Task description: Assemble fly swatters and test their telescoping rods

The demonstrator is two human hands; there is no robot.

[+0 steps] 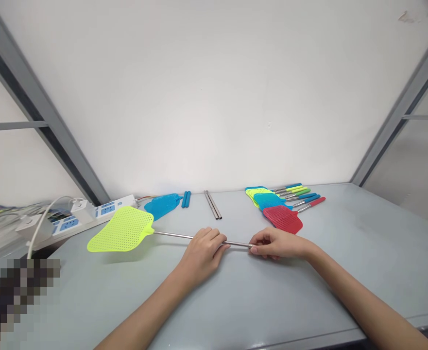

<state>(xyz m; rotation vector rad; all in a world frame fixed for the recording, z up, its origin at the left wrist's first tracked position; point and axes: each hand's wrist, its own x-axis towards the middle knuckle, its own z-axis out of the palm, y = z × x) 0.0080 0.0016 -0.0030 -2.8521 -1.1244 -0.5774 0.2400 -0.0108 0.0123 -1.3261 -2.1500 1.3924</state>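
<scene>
Both hands are closed on the yellow swatter: the left hand wraps its rod about midway, and the right hand, a little apart, pinches the rod's right end. The swatter lies crosswise over the middle of the desk, its head raised toward the left edge with a shadow beneath.

The head is on the rod; whether a grip is on the other end cannot be told, as the right hand covers it. Along the back edge, left to right, lie loose parts that look left to put together: a blue head, perhaps more than one, two blue grips and two spare rods. Right of them, a pile of red, blue and yellow swatters, with grips on, seems finished.

By the left edge, a power strip with a plug and a white cable sits just behind the yellow head and could catch it.
</scene>
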